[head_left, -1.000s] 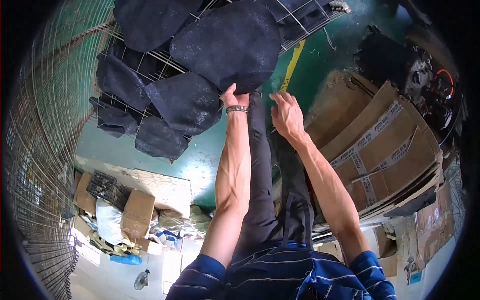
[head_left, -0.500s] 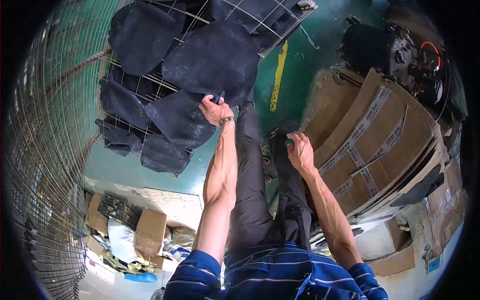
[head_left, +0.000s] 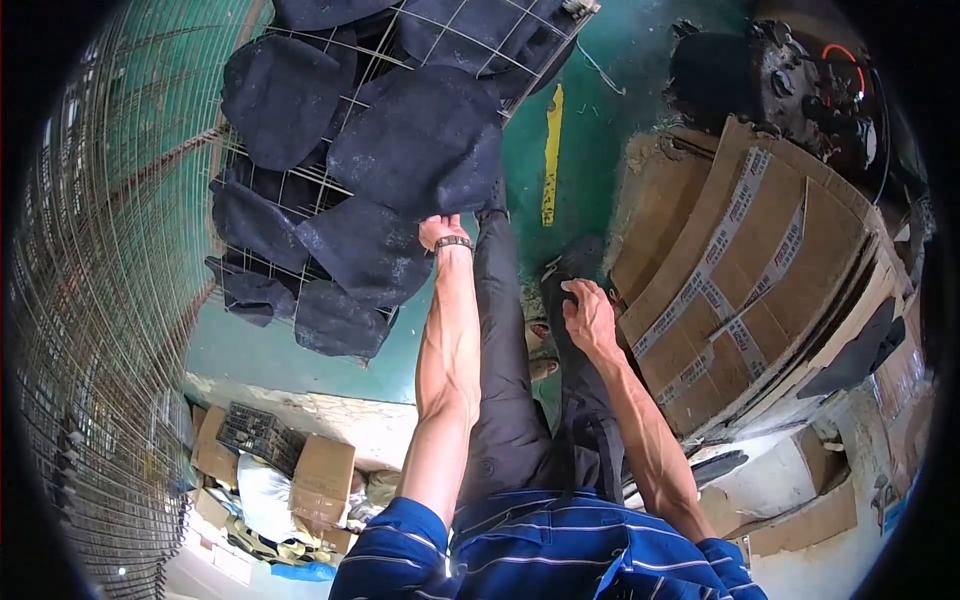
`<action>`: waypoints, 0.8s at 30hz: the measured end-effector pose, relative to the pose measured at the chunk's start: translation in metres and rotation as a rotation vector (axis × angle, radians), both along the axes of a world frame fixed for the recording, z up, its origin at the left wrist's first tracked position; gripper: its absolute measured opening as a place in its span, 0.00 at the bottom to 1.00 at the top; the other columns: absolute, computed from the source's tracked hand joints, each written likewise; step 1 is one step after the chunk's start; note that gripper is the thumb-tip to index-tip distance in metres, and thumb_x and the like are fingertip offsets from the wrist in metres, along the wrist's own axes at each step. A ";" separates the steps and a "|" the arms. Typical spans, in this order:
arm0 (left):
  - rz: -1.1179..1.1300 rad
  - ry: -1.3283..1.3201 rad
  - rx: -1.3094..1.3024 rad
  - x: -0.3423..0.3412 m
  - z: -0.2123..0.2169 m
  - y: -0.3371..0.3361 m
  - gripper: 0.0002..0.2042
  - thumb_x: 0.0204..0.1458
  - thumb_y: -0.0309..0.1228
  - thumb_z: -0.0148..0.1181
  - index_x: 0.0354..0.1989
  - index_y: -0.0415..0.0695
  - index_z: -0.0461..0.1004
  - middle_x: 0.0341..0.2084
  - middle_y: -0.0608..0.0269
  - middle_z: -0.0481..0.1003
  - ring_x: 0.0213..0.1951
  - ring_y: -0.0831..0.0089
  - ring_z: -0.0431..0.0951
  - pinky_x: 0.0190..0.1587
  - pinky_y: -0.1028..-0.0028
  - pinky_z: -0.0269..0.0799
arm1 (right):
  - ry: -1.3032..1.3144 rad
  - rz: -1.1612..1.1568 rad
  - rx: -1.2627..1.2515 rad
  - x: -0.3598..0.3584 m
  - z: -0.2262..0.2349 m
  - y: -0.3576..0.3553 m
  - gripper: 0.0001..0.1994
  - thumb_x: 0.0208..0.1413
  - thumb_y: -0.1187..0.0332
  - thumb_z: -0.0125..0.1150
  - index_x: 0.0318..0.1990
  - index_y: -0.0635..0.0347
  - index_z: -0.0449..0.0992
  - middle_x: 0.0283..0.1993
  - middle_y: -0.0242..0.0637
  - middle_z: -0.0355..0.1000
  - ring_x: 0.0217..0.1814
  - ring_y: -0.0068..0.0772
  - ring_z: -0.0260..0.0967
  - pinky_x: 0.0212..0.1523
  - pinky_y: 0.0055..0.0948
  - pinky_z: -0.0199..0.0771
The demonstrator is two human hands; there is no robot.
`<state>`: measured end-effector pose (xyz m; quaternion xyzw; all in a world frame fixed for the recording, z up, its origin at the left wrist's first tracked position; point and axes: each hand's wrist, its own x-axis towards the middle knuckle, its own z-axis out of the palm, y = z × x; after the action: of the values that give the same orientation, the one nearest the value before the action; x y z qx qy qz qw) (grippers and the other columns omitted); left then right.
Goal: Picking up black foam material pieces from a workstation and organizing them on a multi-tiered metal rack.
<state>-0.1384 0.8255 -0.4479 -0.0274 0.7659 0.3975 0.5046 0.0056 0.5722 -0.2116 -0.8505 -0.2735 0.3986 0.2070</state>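
Note:
My left hand [head_left: 441,232], with a dark band on its wrist, is at the lower edge of a large rounded dark blue-black sheet piece [head_left: 415,140]. Its fingers curl at that edge and are partly hidden under it; they appear to grip it. The piece lies on a wire grid rack [head_left: 450,28] and overlaps another dark sheet piece [head_left: 365,250] below it. Whitish specks mark both surfaces. Over my right leg, my right hand [head_left: 592,318] hangs in the air with loosely bent fingers, apart and holding nothing.
More dark pieces [head_left: 283,100] cover the rack. Tall wire grids [head_left: 120,300] stand at the left. Stacked flattened cardboard [head_left: 760,270] with tape rises at the right, beside a dark machine-like object [head_left: 800,100]. Boxes [head_left: 322,478] and a black crate [head_left: 258,435] sit at lower left.
My left hand has slipped farther under the sheet's edge, so its fingers show less. The large piece's lower edge hangs lower over it. My right hand has shifted slightly left and downward.

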 end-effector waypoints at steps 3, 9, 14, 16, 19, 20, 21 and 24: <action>-0.112 0.262 -0.091 0.048 0.018 -0.031 0.17 0.52 0.20 0.60 0.50 0.30 0.68 0.50 0.42 0.72 0.44 0.52 0.78 0.47 0.53 0.85 | -0.018 -0.025 -0.084 0.009 -0.001 -0.036 0.18 0.54 0.76 0.62 0.53 0.58 0.76 0.54 0.49 0.75 0.54 0.59 0.73 0.55 0.48 0.76; -0.120 0.168 -0.165 -0.010 -0.003 0.001 0.26 0.49 0.21 0.63 0.56 0.38 0.59 0.51 0.50 0.68 0.52 0.54 0.75 0.46 0.51 0.84 | 0.000 -0.039 0.010 0.005 0.006 -0.043 0.17 0.55 0.75 0.61 0.53 0.60 0.75 0.53 0.51 0.75 0.54 0.59 0.73 0.53 0.50 0.76; -0.201 0.299 -0.240 0.014 0.006 -0.074 0.08 0.48 0.20 0.53 0.38 0.35 0.72 0.39 0.48 0.72 0.40 0.48 0.77 0.47 0.51 0.78 | -0.025 -0.100 -0.070 0.009 0.024 -0.090 0.17 0.55 0.74 0.61 0.54 0.60 0.76 0.53 0.51 0.75 0.54 0.59 0.73 0.56 0.49 0.74; -0.432 0.017 -0.317 -0.072 0.017 -0.029 0.09 0.46 0.23 0.55 0.37 0.37 0.71 0.36 0.52 0.73 0.26 0.53 0.76 0.36 0.57 0.78 | 0.042 -0.123 0.040 0.001 0.048 -0.062 0.17 0.55 0.74 0.61 0.54 0.60 0.76 0.54 0.51 0.75 0.54 0.59 0.73 0.57 0.48 0.74; -1.267 0.837 -0.024 -0.089 0.050 -0.071 0.16 0.46 0.25 0.56 0.45 0.35 0.73 0.41 0.48 0.76 0.37 0.54 0.81 0.46 0.58 0.79 | 0.105 -0.181 0.054 -0.002 0.096 -0.067 0.16 0.55 0.73 0.61 0.53 0.60 0.77 0.53 0.51 0.76 0.56 0.58 0.73 0.58 0.48 0.73; -1.231 0.718 0.116 -0.048 0.069 -0.133 0.23 0.46 0.26 0.56 0.54 0.36 0.74 0.50 0.45 0.77 0.54 0.53 0.78 0.60 0.61 0.72 | 0.102 -0.264 -0.043 0.003 0.112 -0.099 0.16 0.55 0.72 0.62 0.52 0.61 0.78 0.53 0.51 0.77 0.56 0.58 0.73 0.59 0.47 0.73; -1.321 0.593 0.006 -0.041 0.092 -0.138 0.27 0.47 0.28 0.56 0.60 0.39 0.74 0.57 0.44 0.75 0.64 0.52 0.71 0.68 0.59 0.64 | 0.125 -0.338 -0.066 0.007 0.133 -0.111 0.15 0.56 0.71 0.62 0.51 0.61 0.79 0.52 0.51 0.77 0.57 0.57 0.73 0.59 0.47 0.73; -1.735 0.673 0.061 -0.037 0.159 -0.142 0.21 0.45 0.24 0.56 0.51 0.37 0.78 0.46 0.48 0.81 0.53 0.51 0.79 0.60 0.58 0.72 | 0.132 -0.403 -0.186 0.009 0.191 -0.143 0.18 0.55 0.66 0.62 0.53 0.60 0.81 0.54 0.50 0.78 0.60 0.51 0.74 0.62 0.43 0.74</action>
<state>-0.1758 0.6837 -0.2890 0.6846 0.6136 -0.1118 0.3772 0.0146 0.4297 -0.0205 -0.8755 -0.0461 0.4274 0.2208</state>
